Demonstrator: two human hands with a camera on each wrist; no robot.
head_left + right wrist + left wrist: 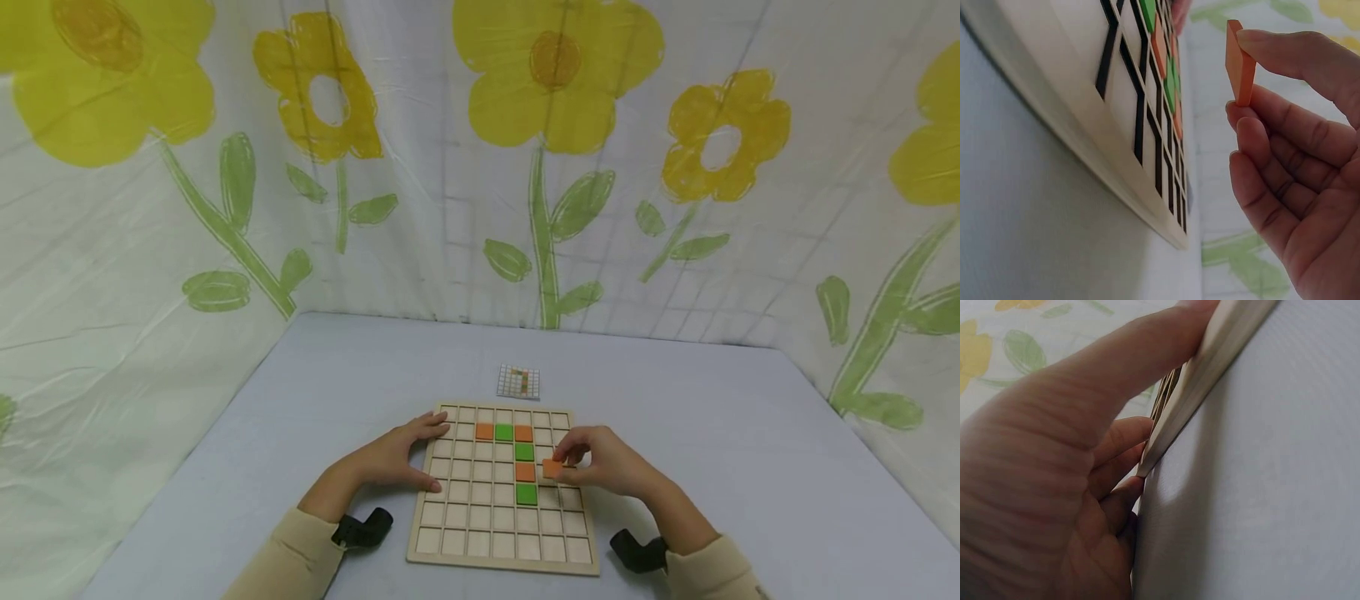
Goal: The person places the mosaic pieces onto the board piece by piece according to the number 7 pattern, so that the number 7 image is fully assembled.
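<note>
A square wooden grid board [453, 563] lies on the table. In its cells sit three orange tiles and three green tiles, forming a row near the far side and a column running toward me. My right hand [611, 463] pinches a loose orange tile [552, 469] between thumb and fingers, above the board right of that column. The right wrist view shows this orange tile [1239, 65] held by its edges, apart from the board. My left hand [393, 457] rests on the board's left edge, thumb and fingers spread; its thumb [1135, 356] touches the wooden rim.
Beyond the board lies a small card [518, 382] printed with a coloured grid pattern. A pale cloth covers the table [375, 367]. Behind it hangs a white curtain [420, 208] with yellow flowers. Black straps [365, 530] sit on both wrists.
</note>
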